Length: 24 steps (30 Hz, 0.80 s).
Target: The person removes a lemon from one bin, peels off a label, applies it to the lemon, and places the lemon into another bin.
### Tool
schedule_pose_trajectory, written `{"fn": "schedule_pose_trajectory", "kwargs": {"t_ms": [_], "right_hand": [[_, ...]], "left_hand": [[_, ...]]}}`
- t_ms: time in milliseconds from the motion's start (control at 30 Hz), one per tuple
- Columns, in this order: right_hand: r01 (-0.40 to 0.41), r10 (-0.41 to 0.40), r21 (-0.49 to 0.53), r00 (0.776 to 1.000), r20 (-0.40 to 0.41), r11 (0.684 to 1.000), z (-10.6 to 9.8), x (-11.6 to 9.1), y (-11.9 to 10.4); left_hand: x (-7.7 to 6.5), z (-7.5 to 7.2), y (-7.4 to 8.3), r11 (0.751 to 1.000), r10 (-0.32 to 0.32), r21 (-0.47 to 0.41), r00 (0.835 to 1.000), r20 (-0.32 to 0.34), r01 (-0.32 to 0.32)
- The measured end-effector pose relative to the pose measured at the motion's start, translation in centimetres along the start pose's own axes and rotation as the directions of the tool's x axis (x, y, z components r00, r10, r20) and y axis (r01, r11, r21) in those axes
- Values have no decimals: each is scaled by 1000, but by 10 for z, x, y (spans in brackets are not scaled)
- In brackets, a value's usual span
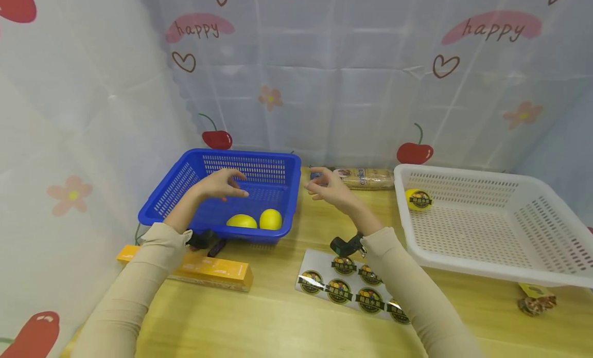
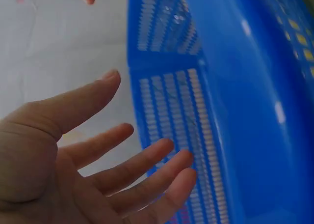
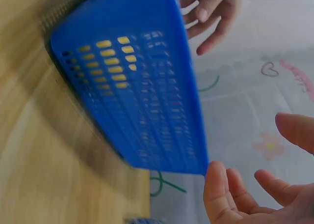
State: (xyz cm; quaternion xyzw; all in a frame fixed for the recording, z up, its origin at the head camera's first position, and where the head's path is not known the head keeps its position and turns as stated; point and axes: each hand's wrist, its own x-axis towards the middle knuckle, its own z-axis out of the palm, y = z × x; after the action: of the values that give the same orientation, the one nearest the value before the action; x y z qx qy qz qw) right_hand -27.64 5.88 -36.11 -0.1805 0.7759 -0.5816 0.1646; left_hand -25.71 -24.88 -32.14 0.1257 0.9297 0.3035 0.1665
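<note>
My left hand (image 1: 220, 184) hovers over the blue plastic basket (image 1: 250, 153), fingers loosely bent and apart, holding nothing. Inside that basket lie two yellow fruits, probably lemons (image 1: 271, 220), near its front wall. To the right of the basket, my right hand (image 1: 326, 186) hangs in the air with relaxed fingers and nothing in them. In the right wrist view its fingertips appear close to the basket's rim; I cannot tell whether they touch. A sheet of round dark fruit stickers (image 1: 338, 290) lies on the table below the right forearm.
A white basket (image 1: 463, 263) at the right contains one yellow fruit (image 1: 411, 201) with a sticker on it. Behind lies a long wrapped package (image 1: 370, 179). An orange box (image 1: 213, 268) is at the front left, and a small brown bundle with a yellow tag (image 1: 535, 291) at the right.
</note>
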Motion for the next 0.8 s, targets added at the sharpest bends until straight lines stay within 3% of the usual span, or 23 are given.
{"fn": "schedule_pose_trajectory", "kwargs": {"t_ms": [100,267,333,500,567,800], "right_hand": [[-27,26,18,1000,11,999,13,8,2],[-51,51,61,999,-6,997,29,17,7],[-52,54,70,998,-22,996,33,20,9],[-41,44,65,998,-42,997,39,24,14],[-30,34,69,998,-51,997,40,24,15],[-14,20,89,998,-61,996,44,25,18]], "left_hand": [[6,-7,-8,998,-61,30,990,123,58],[21,-15,-14,981,-192,58,926,325,183],[28,-17,-18,973,-229,49,911,343,226],[44,-25,-32,955,-283,9,898,337,297],[48,-26,-37,948,-301,11,883,360,318],[57,-16,-52,910,-366,20,782,504,413]]}}
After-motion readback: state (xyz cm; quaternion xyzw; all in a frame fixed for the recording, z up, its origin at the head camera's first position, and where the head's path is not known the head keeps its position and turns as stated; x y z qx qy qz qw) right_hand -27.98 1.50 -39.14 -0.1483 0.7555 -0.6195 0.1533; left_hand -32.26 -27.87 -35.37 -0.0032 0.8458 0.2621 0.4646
